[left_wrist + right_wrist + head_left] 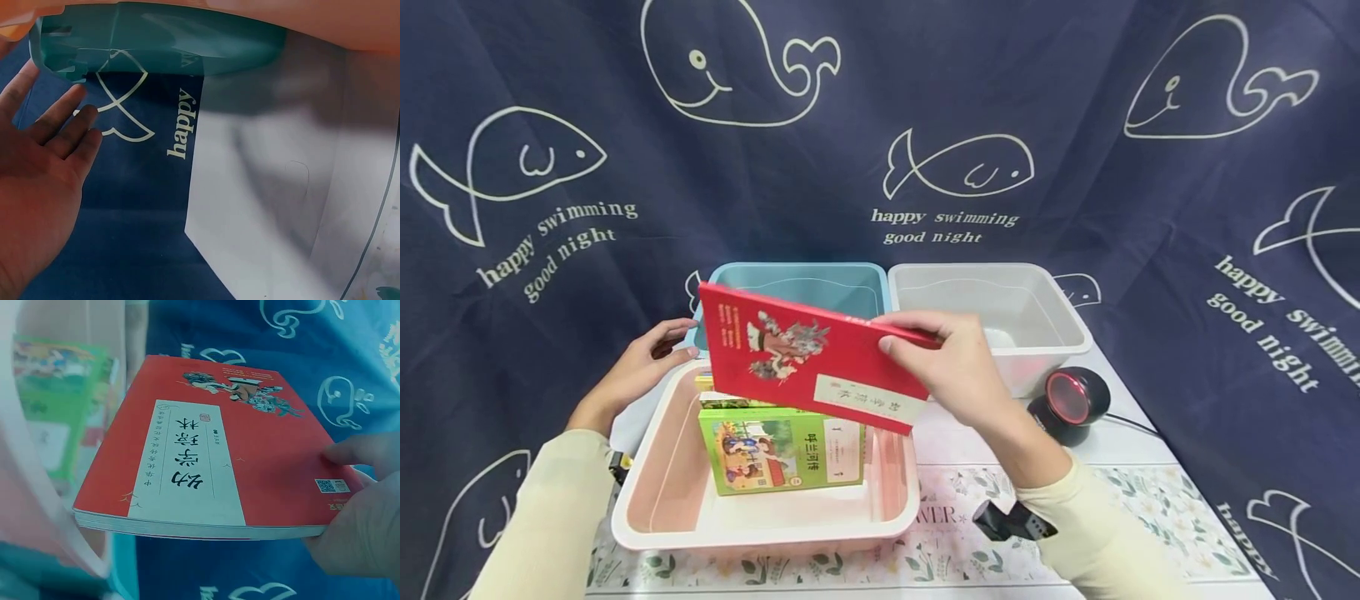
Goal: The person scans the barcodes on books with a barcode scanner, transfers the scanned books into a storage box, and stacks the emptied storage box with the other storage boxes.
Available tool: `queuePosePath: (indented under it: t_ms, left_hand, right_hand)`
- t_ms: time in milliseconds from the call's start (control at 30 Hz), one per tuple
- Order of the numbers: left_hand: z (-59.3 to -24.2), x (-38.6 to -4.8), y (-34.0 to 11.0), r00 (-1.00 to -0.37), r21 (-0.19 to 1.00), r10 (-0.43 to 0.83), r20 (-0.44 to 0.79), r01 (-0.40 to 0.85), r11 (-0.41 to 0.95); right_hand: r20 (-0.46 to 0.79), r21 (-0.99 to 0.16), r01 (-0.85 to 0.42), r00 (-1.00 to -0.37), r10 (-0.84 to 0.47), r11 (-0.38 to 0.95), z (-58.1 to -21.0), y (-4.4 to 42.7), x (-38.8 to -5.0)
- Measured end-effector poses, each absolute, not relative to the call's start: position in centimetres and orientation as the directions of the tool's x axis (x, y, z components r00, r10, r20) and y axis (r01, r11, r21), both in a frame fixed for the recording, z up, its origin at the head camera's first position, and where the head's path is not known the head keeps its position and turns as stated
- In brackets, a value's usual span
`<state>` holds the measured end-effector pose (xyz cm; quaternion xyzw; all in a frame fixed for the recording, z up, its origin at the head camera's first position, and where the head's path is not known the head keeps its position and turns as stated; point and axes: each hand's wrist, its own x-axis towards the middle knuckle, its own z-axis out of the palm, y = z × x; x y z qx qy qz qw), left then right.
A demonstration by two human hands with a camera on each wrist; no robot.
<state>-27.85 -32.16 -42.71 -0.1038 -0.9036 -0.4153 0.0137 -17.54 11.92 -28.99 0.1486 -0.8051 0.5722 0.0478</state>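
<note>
In the middle of the head view, the right hand [958, 367] holds a thin rectangular red paper book [797, 358] at its right end, with the thumb lying on the front cover and the other fingers at the far side. This grip is narrow, closed upon the book only. The book is in the air, over the rear part of a pink plastic tub [760, 537] with white floor, and in the picture it covers part of a blue plastic tub [835, 287].

What matters most, I judge, is that almost the whole book extends to the left from the grip. Its long axis runs from upper left to lower right, slightly sloping. A grey plastic tub [1030, 300] stands at the upper right of the grip, opposite to the free end. Below the book, a green illustrated book [782, 450] stands inside the pink tub.

The left hand [643, 367] is the farther one; its loose fingers are beside the blue tub, holding nothing. Whether they touch it, I cannot tell.
</note>
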Motion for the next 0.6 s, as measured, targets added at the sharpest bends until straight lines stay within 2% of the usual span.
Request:
queuePosePath:
  t_ms: [267, 600]
  left_hand:
    - [-42.9, -28.0, -32.2, -0.977, 0.766, 0.176, 0.122, 0.205, 0.609]
    - [-43.0, -27.9, -32.2, -0.976, 0.773, 0.178, 0.122, 0.206, 0.601]
  right_hand:
    - [0.286, -0.872, -0.273, -0.958, -0.030, 0.407, -27.6, 16.2, -16.6]
    - [0.230, -0.875, -0.139, -0.962, 0.146, 0.465, -29.6, 21.7, -14.3]
